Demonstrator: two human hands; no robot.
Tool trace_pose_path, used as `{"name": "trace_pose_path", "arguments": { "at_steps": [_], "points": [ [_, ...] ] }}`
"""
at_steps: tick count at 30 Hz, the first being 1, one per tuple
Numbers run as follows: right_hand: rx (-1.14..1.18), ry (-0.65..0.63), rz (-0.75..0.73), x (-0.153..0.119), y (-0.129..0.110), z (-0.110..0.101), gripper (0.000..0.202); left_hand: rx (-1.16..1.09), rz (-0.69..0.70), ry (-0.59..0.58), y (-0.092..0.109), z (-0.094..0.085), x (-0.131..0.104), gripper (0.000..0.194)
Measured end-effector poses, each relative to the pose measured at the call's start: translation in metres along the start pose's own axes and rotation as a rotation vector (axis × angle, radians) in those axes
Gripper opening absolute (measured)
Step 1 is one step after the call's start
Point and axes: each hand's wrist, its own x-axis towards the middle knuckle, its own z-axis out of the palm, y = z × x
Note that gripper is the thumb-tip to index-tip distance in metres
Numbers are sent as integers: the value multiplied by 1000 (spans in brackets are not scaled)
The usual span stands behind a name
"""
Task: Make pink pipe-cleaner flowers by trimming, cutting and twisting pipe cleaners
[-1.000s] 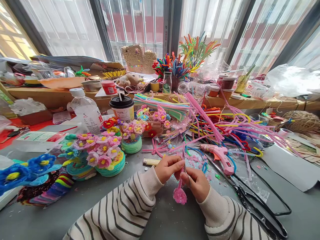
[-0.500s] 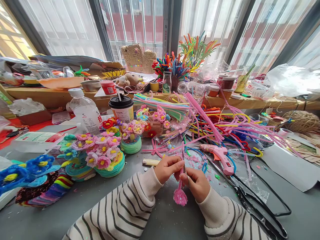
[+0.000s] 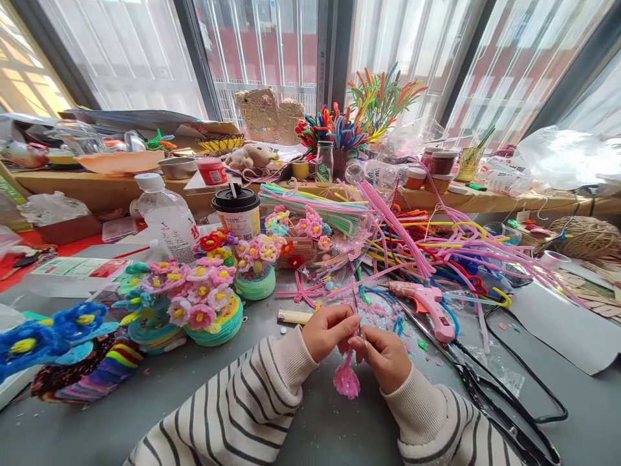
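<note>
My left hand (image 3: pixel 327 333) pinches the fuzzy stem of a pink pipe-cleaner flower (image 3: pixel 347 382), with thumb and forefinger pressed together. The flower head hangs below the fingers, over the grey table. My right hand (image 3: pixel 385 356) is closed around small metal scissors (image 3: pixel 356 303), whose thin point rises past the left fingertips. The fingers hide most of the scissors. Both hands' fingertips meet at the stem. Beyond them lie pink trimmings (image 3: pixel 381 317). A cream-coloured stick-like piece (image 3: pixel 294 317) lies beside the left hand.
A pink glue gun (image 3: pixel 429 304) and large black-handled scissors (image 3: pixel 490 395) lie at right. Pipe cleaners (image 3: pixel 398 226) are heaped behind. Several flower pots (image 3: pixel 213 323), a lidded drink cup (image 3: pixel 237 210) and a plastic bottle (image 3: pixel 165 217) stand at left. A cluttered ledge (image 3: pixel 272 188) runs along the windows.
The pink flower has swung slightly to the left and turned a little. Both hands keep their hold and have barely shifted. The view has tilted very slightly.
</note>
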Motion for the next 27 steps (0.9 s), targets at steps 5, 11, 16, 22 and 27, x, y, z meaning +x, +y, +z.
{"name": "trace_pose_path", "arguments": {
  "at_steps": [5,11,16,22,27],
  "points": [
    [-16,7,19,1,-4,1,47,53,61,110,2,1,-2,30],
    [77,-85,24,-1,-5,1,48,91,79,54,1,-1,-3,29],
    [68,-88,31,-1,-6,0,48,92,86,30,0,0,-3,31],
    [22,-82,21,-1,-1,0,44,116,91,66,0,-1,-4,30],
    [-16,-34,5,-1,1,0,43,140,103,109,2,-3,-3,30]
  ]
}}
